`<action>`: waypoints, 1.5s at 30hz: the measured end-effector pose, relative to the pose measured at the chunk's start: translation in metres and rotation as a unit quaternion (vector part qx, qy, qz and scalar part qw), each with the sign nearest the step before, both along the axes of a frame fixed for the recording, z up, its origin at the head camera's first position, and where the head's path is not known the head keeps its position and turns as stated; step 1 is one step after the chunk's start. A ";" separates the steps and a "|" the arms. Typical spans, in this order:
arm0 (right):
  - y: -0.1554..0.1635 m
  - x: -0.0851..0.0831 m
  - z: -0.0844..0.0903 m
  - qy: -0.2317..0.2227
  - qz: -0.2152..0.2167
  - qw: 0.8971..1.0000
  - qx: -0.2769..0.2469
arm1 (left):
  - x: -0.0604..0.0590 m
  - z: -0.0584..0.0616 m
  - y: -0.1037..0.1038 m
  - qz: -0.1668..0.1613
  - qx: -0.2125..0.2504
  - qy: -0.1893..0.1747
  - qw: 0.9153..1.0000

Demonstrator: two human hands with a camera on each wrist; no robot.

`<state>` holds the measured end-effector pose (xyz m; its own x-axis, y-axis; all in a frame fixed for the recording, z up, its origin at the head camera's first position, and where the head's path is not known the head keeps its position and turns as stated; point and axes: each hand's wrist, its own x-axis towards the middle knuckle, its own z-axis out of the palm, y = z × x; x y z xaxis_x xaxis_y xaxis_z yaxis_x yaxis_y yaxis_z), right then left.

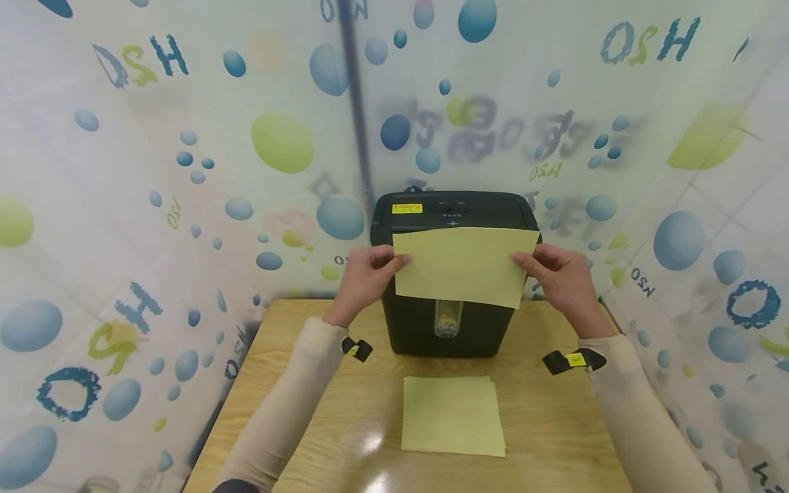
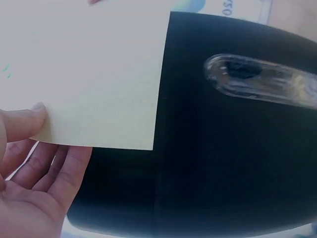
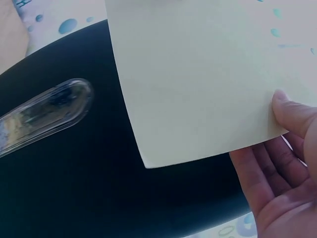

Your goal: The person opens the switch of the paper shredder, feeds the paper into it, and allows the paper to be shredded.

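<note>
Printed plastic sheeting [image 1: 123, 205] with blue and green bubbles and lettering hangs all round as a backdrop. Within it stands a light wood-grain worktop [image 1: 555, 424], with glare on its near edge. At the worktop's far side sits a black paper shredder [image 1: 453, 322], upright, with a yellow warning label [image 1: 407, 208] on its top and a narrow clear window [image 1: 448, 318] low in its front, through which something pale shows.

Both sleeved arms reach forward from the near edge, each with a dark strap at the wrist. Between them a pale yellow sheet of paper [image 1: 465, 267] is held up in front of the shredder's upper part, its top edge level with the shredder's top and its face covering part of the black front. The left hand [image 1: 364, 277] pinches the sheet's left edge, thumb on the front and fingers [image 2: 59, 168] behind it. The right hand [image 1: 564, 277] pinches the right edge the same way, thumb in front, fingers [image 3: 262, 173] behind.

A second pale yellow sheet [image 1: 452, 415] lies flat on the worktop, just in front of the shredder and between the forearms, touched by neither hand.
</note>
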<state>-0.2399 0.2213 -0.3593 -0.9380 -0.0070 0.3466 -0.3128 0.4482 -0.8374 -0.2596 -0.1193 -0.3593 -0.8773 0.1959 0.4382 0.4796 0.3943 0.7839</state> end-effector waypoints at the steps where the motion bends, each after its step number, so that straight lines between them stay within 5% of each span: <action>1: 0.000 -0.001 0.003 0.001 0.001 1.000 -0.003 | -0.001 0.003 0.000 -0.002 0.001 0.001 1.000; 11: -0.002 -0.015 0.036 0.004 -0.004 0.999 -0.035 | -0.018 0.035 -0.003 -0.025 0.011 0.025 0.999; 26: 0.000 -0.040 0.071 0.049 -0.008 0.998 -0.049 | -0.040 0.072 0.000 0.003 0.018 0.016 1.000; 45: -0.006 -0.068 0.086 0.047 0.006 0.998 -0.033 | -0.073 0.083 0.001 0.027 -0.002 0.014 1.000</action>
<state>-0.3082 0.2154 -0.2734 -0.9014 0.0089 0.4328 -0.3957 0.3883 -0.8322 -0.3322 -0.1187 -0.2767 -0.8739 0.1495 0.4625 0.4793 0.4234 0.7688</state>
